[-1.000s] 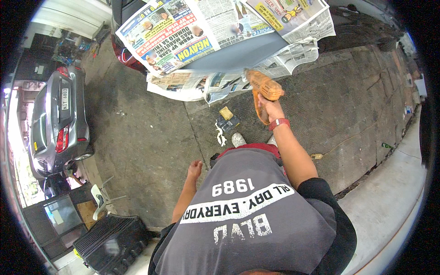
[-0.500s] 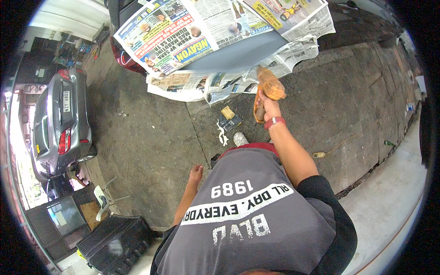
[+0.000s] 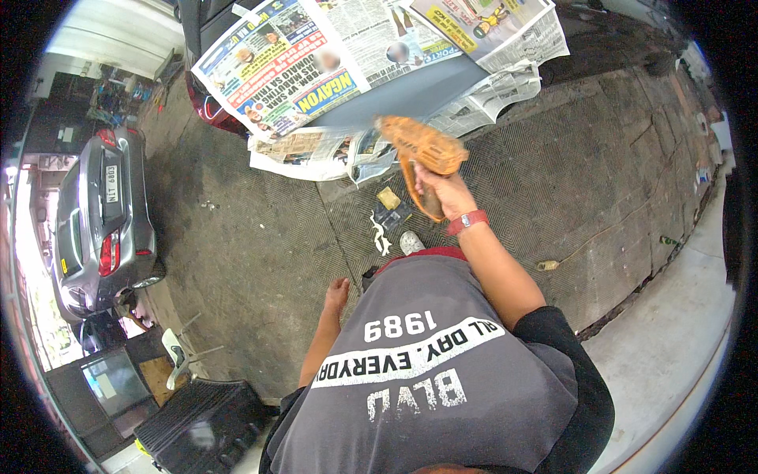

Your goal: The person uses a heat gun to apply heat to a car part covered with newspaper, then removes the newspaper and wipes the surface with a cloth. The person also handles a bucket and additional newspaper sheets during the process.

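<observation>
My right hand [image 3: 444, 193] grips the handle of an orange heat gun [image 3: 430, 146], whose front end points up and left. Its tip is close to a smooth grey car panel [image 3: 395, 95], framed by taped newspaper sheets [image 3: 292, 63]; whether they touch cannot be made out. More newspaper [image 3: 304, 154] hangs along the panel's lower edge. Low at my left side hangs my left hand [image 3: 338, 294], its fingers loosely curled with nothing visible in them.
On the floor by my shoe [image 3: 410, 242] lie a dark item with a yellowish block [image 3: 388, 197] and a white strip [image 3: 380, 234]. A grey car [image 3: 106, 213] is parked at left. A white chair [image 3: 175, 355] and a black bulky object [image 3: 205, 426] stand lower left.
My right hand has swung the heat gun to the left, and its nozzle now points more leftward along the panel. My left hand has barely moved.
</observation>
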